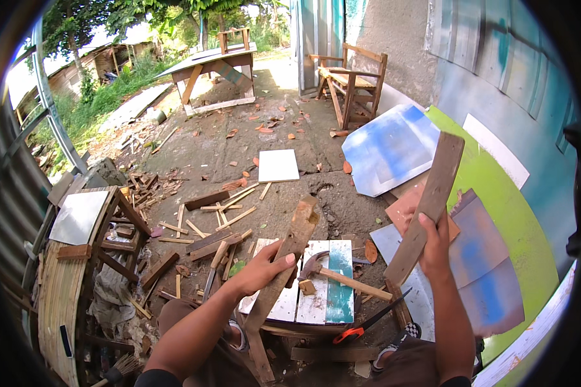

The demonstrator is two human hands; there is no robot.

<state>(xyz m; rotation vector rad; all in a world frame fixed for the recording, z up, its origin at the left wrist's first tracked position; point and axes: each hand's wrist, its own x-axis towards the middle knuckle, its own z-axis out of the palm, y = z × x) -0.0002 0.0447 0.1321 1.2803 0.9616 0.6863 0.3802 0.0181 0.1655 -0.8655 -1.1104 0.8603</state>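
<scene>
My left hand [263, 269] is closed around a long, narrow wooden piece [297, 237], which slants from a notched upper end down between my legs. In my right hand [437, 240] a flat wooden board [431, 193] is gripped near its middle and tilted upright. Between the hands stands a low slatted table [340, 258], painted white and teal. A claw hammer [350, 281] with a wooden handle lies across it beside a small wood block [308, 287]. At the table's near right edge rests a saw [352, 333] with an orange handle.
Loose wood strips [219, 213] and offcuts litter the floor ahead and left. A wooden bench [64, 284] stands at left. Painted sheets [390, 148] lean at right. Farther off are a wooden chair [352, 80], a table [223, 71] and a white square panel [279, 166].
</scene>
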